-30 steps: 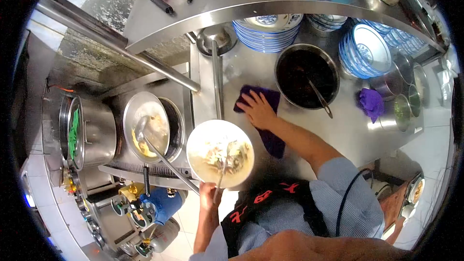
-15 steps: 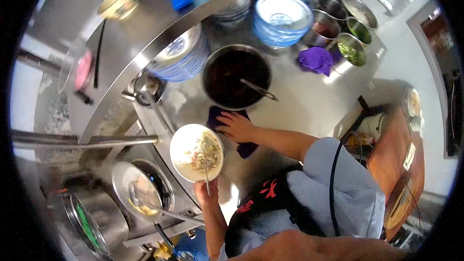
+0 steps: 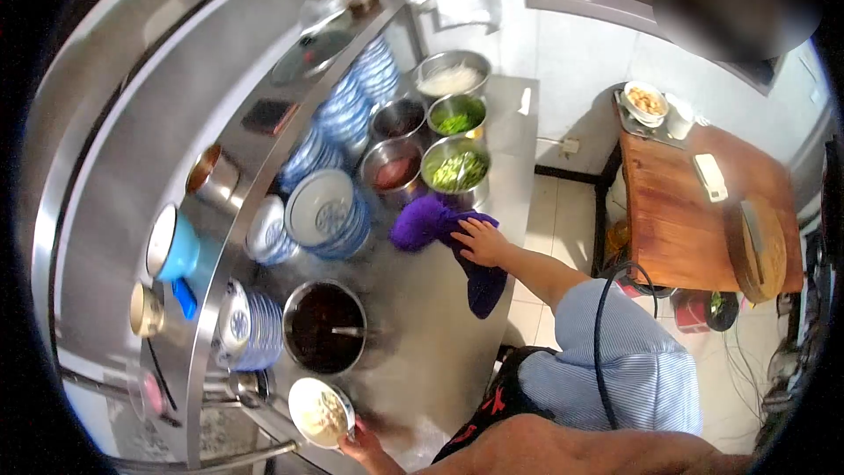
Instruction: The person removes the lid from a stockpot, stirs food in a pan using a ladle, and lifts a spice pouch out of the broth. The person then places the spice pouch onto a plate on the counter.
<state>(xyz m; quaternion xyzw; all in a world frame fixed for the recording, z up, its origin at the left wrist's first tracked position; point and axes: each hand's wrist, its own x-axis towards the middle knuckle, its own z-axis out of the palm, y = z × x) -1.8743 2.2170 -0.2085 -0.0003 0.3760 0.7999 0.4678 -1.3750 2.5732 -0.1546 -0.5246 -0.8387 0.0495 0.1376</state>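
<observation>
My left hand (image 3: 362, 442) grips the rim of a white bowl (image 3: 308, 409) that has chopped bits of food in it. Under my right hand (image 3: 479, 242) is a dark purple cloth (image 3: 481, 288) on the steel counter; the fingers are spread and pressed against it. A brighter purple cloth (image 3: 415, 225) lies bunched right beside it, touching or nearly so. Close to the bowl stands a wide pot of dark liquid (image 3: 321, 347) with a metal handle sticking up from it.
Several metal tubs, one with chopped greens (image 3: 455, 171), stand at the counter's far end. Stacked blue-and-white bowls (image 3: 327, 215) line the back under a steel shelf (image 3: 237, 251). Across a gap stands a wooden table (image 3: 673, 202) with a round board and a knife (image 3: 753, 227).
My right hand has slid the dark cloth from beside the pot along the counter to the bright purple cloth. The view has turned right; my left hand still holds the bowl.
</observation>
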